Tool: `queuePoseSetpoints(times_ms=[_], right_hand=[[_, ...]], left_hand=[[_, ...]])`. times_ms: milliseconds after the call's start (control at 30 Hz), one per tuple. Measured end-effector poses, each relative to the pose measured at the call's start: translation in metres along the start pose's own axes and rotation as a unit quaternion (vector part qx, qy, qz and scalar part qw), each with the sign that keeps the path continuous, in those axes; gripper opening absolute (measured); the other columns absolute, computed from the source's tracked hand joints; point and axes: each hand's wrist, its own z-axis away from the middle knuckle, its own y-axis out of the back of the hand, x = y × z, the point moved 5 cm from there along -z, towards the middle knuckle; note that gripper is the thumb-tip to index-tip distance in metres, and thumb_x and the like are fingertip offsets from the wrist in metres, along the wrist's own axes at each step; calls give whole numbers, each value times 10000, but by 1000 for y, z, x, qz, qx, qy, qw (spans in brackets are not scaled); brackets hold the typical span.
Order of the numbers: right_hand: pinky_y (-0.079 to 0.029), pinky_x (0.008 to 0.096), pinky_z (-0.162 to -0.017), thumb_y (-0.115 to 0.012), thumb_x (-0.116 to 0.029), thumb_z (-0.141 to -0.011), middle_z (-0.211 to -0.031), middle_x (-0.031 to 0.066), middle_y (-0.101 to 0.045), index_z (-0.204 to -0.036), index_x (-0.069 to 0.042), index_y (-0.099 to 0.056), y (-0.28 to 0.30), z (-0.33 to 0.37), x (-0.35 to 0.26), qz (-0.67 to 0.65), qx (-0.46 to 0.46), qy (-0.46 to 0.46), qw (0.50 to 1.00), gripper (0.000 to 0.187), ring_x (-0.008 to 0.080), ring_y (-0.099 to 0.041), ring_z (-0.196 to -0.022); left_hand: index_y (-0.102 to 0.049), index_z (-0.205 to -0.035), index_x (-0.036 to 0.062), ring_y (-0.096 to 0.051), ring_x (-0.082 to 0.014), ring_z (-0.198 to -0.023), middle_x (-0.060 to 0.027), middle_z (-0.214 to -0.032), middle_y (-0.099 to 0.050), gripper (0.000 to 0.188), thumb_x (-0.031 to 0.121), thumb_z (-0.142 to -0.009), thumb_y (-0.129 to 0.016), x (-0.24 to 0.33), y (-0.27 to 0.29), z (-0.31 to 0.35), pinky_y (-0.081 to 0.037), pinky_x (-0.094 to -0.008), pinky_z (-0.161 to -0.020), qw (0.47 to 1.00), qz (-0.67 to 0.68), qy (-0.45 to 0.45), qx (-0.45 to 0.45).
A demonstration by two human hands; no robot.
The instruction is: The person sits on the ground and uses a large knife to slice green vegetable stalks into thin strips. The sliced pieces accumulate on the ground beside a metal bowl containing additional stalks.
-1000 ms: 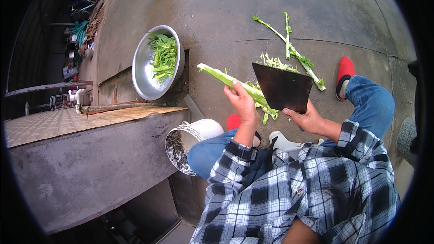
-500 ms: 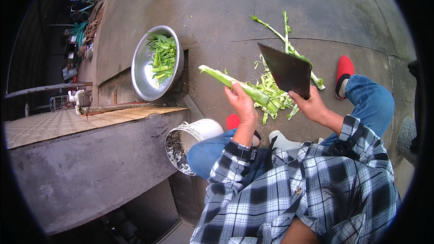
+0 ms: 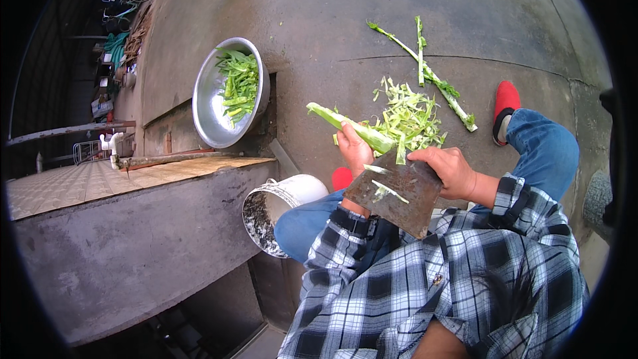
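Observation:
My left hand (image 3: 355,149) is closed round a thick pale-green vegetable stalk (image 3: 330,117), which points up and to the left. In my right hand (image 3: 453,173) is a broad, dark-bladed cleaver (image 3: 411,197), its blade now in front of my left wrist and near the stalk's lower end. Bits of peel cling to the blade, and a strip of peel hangs by its upper edge. The cleaver's handle is hidden in my grip. On the ground just beyond both hands lies a heap of green peelings (image 3: 417,116).
A metal basin (image 3: 207,96) with cut greens stands at the left. Near my left knee a white bucket (image 3: 307,189) lies tilted, dirty inside. Long leafy stalks (image 3: 438,84) rest on the concrete ground (image 3: 319,20). A concrete ledge (image 3: 133,246) runs along the lower left.
The cleaver has come down and left from above the peelings, its blade turning toward me. The stalk has shifted slightly right and down. Bits of peel now show on the blade.

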Motion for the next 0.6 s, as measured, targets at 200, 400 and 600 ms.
queuePoseSetpoints(times_ms=[200, 400, 600], right_hand=[[-526, 366, -671, -677, -37, -572, -973, 125, -633, -1142, -79, -517, 0, 1, 3, -11, 15, -5, 1000, 594, 311, -639, -801], [-526, 371, -683, -682, -43, -569, -994, 124, -630, -1166, -81, -503, -1, 1, 3, -2, 18, 6, 1000, 625, 311, -639, -811], [-525, 378, -689, -690, -71, -605, -1013, 139, -624, -1182, -85, -489, -2, 2, 7, -9, 19, -22, 1000, 611, 321, -636, -825]], left_hand=[[-487, -957, 4, -564, -194, -582, -102, -775, -578, 396, 393, -957, -416, -8, 2, -4, -482, -337, -537, 1000, 15, -10, -7], [-477, -985, 5, -564, -195, -586, -103, -783, -579, 392, 390, -960, -408, -8, 3, -6, -484, -337, -542, 1000, -15, -12, 8], [-472, -932, 32, -520, -139, -663, -64, -767, -567, 346, 368, -969, -401, -5, 1, -1, -449, -277, -613, 999, -15, -34, 5]])
